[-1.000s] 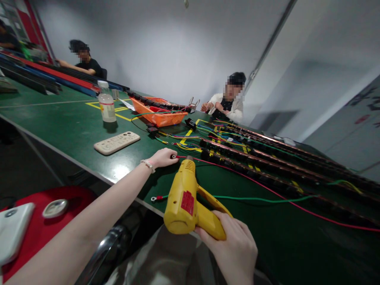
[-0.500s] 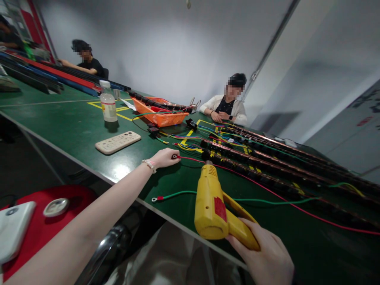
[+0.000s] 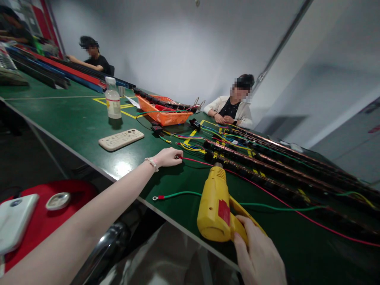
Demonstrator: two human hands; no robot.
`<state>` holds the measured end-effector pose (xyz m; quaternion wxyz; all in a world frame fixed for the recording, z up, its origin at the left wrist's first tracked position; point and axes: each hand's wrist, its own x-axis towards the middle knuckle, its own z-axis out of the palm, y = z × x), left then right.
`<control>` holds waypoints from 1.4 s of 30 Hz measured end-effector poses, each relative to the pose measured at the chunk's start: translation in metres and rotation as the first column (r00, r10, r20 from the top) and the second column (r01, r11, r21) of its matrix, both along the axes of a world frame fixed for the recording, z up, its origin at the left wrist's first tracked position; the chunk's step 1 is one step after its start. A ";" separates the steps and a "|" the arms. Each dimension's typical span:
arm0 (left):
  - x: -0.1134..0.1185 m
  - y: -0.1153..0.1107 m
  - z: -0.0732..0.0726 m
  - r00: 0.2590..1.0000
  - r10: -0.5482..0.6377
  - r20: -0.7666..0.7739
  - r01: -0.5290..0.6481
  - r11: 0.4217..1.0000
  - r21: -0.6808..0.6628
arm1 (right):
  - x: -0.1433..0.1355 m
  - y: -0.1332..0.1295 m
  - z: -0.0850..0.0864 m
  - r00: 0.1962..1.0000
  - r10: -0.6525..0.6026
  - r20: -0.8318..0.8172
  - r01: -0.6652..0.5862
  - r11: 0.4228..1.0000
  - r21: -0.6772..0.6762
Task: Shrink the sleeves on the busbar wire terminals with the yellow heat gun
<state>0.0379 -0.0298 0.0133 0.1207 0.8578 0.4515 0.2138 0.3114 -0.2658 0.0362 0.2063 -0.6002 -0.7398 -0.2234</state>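
Note:
My right hand (image 3: 261,251) is wrapped round the handle of a yellow heat gun (image 3: 214,206). Its metal nozzle points away from me, toward the red wire and the long wired bars. My left hand (image 3: 168,157) is closed at the end of a red wire (image 3: 196,160), pinching it near its ring terminal. From there the wire runs right, past the nozzle and across the table. Nearer to me lies a green wire (image 3: 184,193) with a red sleeve and a ring terminal at its left end; it passes behind the heat gun.
Long black and copper bars (image 3: 267,160) with coloured wires fill the right of the green table (image 3: 74,118). An orange basket (image 3: 166,117), a bottle (image 3: 113,101) and a beige phone case (image 3: 121,140) stand farther left. A red stool (image 3: 71,221) holds a white phone (image 3: 18,221). Co-workers sit opposite.
The whole view has shifted slightly, so things sit a little farther right. My right hand has changed its hold slightly on the heat gun's handle. My left hand still pinches the red wire.

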 end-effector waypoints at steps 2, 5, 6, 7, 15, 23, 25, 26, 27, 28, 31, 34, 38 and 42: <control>0.000 0.000 0.000 1.000 -0.007 0.011 0.007 1.000 -0.010 | -0.012 0.002 -0.003 0.999 -0.048 -0.002 0.048 0.999 -0.004; 0.001 0.000 0.001 1.000 -0.011 0.019 0.011 1.000 -0.021 | -0.030 0.006 -0.008 0.986 -0.168 0.014 0.167 0.983 0.074; 0.001 0.000 0.001 1.000 -0.008 0.020 0.009 1.000 -0.024 | -0.035 0.007 -0.009 0.981 -0.194 0.017 0.192 0.977 0.095; 0.002 0.000 0.001 1.000 -0.003 0.022 0.004 1.000 -0.027 | -0.039 0.008 -0.010 0.978 -0.205 0.024 0.202 0.974 0.107; 0.001 0.005 -0.006 0.998 0.027 0.059 -0.026 1.000 -0.016 | -0.062 0.012 -0.011 0.989 -0.144 -0.024 0.146 0.980 0.138; 0.000 0.009 -0.011 0.996 0.024 0.081 -0.024 1.000 -0.006 | -0.094 0.019 -0.017 0.991 -0.048 -0.123 0.063 0.991 0.120; 0.000 0.008 -0.009 0.996 0.031 0.088 -0.029 0.999 -0.028 | -0.102 0.022 -0.017 0.991 -0.024 -0.135 0.039 0.993 0.108; 0.000 0.007 -0.009 0.995 0.035 0.092 -0.031 0.999 -0.040 | -0.105 0.023 -0.018 0.990 -0.012 -0.138 0.027 0.994 0.103; 0.000 0.007 -0.008 0.995 0.039 0.095 -0.034 0.998 -0.050 | -0.107 0.024 -0.018 0.990 -0.002 -0.142 0.017 0.995 0.100; 0.000 0.006 -0.008 0.994 0.044 0.098 -0.038 0.998 -0.057 | -0.109 0.024 -0.018 0.989 0.006 -0.148 0.008 0.995 0.100; -0.001 0.006 -0.008 0.993 0.045 0.109 -0.039 0.998 -0.056 | -0.107 0.026 -0.018 0.985 0.039 -0.166 -0.022 0.994 0.104; -0.002 0.006 -0.008 0.992 0.032 0.126 -0.026 0.999 -0.044 | -0.100 0.027 -0.018 0.982 0.070 -0.173 -0.054 0.994 0.098; -0.003 0.008 -0.010 0.988 -0.006 0.153 0.010 1.000 -0.025 | -0.091 0.029 -0.020 0.981 0.073 -0.181 -0.056 0.994 0.098; -0.003 0.006 -0.008 0.979 -0.051 0.198 0.053 0.999 -0.005 | -0.081 0.030 -0.019 0.982 0.068 -0.179 -0.048 0.992 0.114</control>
